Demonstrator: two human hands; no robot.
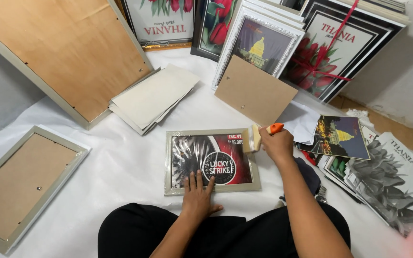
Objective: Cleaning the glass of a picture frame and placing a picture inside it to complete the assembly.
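Note:
A small pale-framed picture frame [212,189] lies flat on the white sheet in front of me, with a dark red and black print under its glass. My left hand [198,196] presses flat on its near edge, fingers spread. My right hand [277,142] grips a paintbrush [254,137] with an orange handle, and its pale bristles touch the frame's upper right corner.
A brown backing board [255,90] leans behind the frame. A stack of grey cards [151,98] lies left of it. A face-down frame [22,184] sits at far left, a large one [68,52] leans behind. Framed flower and building prints [264,43] stand at the back; loose prints [383,167] lie right.

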